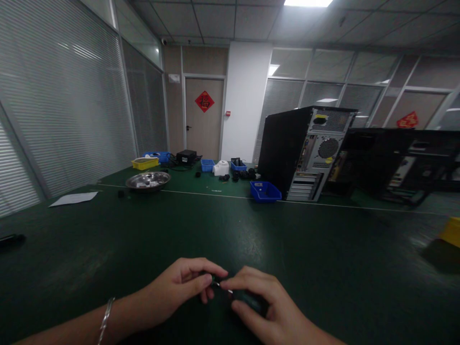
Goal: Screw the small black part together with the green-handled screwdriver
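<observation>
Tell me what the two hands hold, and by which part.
Both the left hand and the right hand pinch one small dark object between their fingertips, one at each end. What the object is cannot be told.

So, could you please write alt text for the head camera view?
Two bare hands, left hand and right hand, pinch a small dark part together above a green table. Behind stand a computer tower, a blue bin and a metal bowl.

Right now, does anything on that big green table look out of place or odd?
Little stands out. A white sheet of paper lies askew near the table's left edge. The computer tower stands upright, its back panel facing the camera. Both hands, left hand and right hand, pinch one small dark part.
</observation>
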A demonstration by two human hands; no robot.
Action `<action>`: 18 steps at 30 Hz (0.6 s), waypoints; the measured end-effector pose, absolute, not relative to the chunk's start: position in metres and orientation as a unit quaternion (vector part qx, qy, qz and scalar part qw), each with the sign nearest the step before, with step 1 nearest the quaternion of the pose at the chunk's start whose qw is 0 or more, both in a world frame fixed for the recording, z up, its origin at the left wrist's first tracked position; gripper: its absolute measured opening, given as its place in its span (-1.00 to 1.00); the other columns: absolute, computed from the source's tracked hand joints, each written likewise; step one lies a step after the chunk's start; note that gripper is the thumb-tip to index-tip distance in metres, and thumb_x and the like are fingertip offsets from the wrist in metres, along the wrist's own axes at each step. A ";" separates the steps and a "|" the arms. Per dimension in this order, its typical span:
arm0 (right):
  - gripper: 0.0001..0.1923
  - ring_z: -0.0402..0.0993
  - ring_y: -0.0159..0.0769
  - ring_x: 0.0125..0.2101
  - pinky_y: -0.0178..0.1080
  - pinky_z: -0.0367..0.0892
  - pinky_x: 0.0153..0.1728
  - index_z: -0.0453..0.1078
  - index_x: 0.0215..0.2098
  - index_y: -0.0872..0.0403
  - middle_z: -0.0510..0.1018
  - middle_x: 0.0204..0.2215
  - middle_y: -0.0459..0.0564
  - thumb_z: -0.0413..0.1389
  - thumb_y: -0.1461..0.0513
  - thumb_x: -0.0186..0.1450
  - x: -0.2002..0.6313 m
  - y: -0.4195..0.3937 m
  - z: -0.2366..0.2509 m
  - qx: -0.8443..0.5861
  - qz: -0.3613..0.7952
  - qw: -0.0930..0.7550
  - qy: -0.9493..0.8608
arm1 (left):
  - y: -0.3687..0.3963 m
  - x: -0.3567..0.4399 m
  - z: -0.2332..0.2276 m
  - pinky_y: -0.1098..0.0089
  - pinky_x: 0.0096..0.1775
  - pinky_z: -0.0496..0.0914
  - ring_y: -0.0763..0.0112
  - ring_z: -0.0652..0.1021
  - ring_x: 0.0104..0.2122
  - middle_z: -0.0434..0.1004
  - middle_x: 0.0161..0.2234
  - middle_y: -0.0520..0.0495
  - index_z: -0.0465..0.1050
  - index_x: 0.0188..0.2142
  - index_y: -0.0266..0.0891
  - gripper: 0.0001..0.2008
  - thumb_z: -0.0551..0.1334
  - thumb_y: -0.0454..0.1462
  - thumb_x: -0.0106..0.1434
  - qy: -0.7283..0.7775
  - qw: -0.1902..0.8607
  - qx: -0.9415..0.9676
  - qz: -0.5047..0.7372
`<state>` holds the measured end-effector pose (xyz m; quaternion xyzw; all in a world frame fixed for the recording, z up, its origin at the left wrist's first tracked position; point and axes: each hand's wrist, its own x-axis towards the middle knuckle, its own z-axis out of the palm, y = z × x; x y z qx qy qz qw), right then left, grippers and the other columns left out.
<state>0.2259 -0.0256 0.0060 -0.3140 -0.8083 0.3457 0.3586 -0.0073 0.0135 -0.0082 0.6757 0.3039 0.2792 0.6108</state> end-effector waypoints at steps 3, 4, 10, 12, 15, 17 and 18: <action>-0.70 0.52 -0.20 -0.22 -0.21 0.39 -0.19 0.49 -0.03 0.11 0.57 -0.23 0.13 0.11 0.37 0.28 0.226 -0.026 0.006 -0.314 0.352 0.360 -0.805 | 0.013 -0.008 -0.005 0.36 -0.25 0.37 0.38 0.48 -0.34 0.45 -0.23 -0.05 0.55 -0.11 -0.14 -0.75 0.12 -0.19 0.35 0.291 0.555 0.725 0.283; -0.70 0.52 -0.20 -0.21 -0.21 0.39 -0.19 0.48 -0.03 0.10 0.56 -0.23 0.13 0.11 0.37 0.28 0.226 -0.026 0.006 -0.321 0.352 0.358 -0.803 | 0.014 -0.008 -0.004 0.36 -0.25 0.37 0.36 0.47 -0.33 0.43 -0.24 -0.05 0.55 -0.13 -0.14 -0.74 0.10 -0.19 0.35 0.295 0.540 0.734 0.288; -0.68 0.52 -0.22 -0.19 -0.22 0.38 -0.16 0.45 0.01 0.06 0.56 -0.20 0.07 0.10 0.35 0.30 0.227 -0.025 0.007 -0.349 0.345 0.346 -0.800 | 0.020 -0.011 -0.001 0.29 -0.11 0.32 0.26 0.47 -0.17 0.43 -0.21 -0.04 0.50 -0.14 -0.10 -0.75 0.04 -0.23 0.38 0.333 0.444 0.762 0.335; -0.66 0.51 -0.23 -0.18 -0.24 0.37 -0.15 0.44 0.03 0.03 0.56 -0.19 0.05 0.10 0.35 0.30 0.228 -0.025 0.007 -0.351 0.343 0.341 -0.802 | 0.020 -0.012 0.001 0.25 -0.04 0.29 0.23 0.45 -0.11 0.43 -0.19 -0.04 0.50 -0.14 -0.09 -0.76 0.06 -0.25 0.37 0.331 0.420 0.772 0.343; -0.67 0.50 -0.22 -0.16 -0.24 0.36 -0.13 0.43 0.04 0.02 0.56 -0.18 0.04 0.09 0.33 0.31 0.228 -0.027 0.008 -0.363 0.341 0.334 -0.800 | 0.019 -0.013 0.002 0.22 -0.01 0.28 0.22 0.45 -0.09 0.45 -0.19 -0.05 0.50 -0.15 -0.09 -0.77 0.07 -0.27 0.37 0.326 0.406 0.779 0.349; -0.71 0.49 -0.22 -0.17 -0.24 0.35 -0.13 0.44 0.00 0.05 0.56 -0.18 0.04 0.09 0.31 0.31 0.227 -0.028 0.011 -0.377 0.341 0.323 -0.798 | 0.019 -0.012 0.002 0.22 -0.02 0.28 0.22 0.45 -0.10 0.45 -0.19 -0.06 0.51 -0.15 -0.10 -0.77 0.08 -0.28 0.36 0.322 0.411 0.780 0.345; -0.73 0.50 -0.21 -0.18 -0.24 0.36 -0.15 0.46 -0.03 0.07 0.56 -0.19 0.05 0.09 0.30 0.31 0.226 -0.028 0.013 -0.385 0.338 0.315 -0.799 | 0.019 -0.012 0.002 0.22 -0.02 0.29 0.22 0.46 -0.10 0.45 -0.19 -0.06 0.51 -0.15 -0.11 -0.77 0.08 -0.28 0.36 0.319 0.421 0.777 0.342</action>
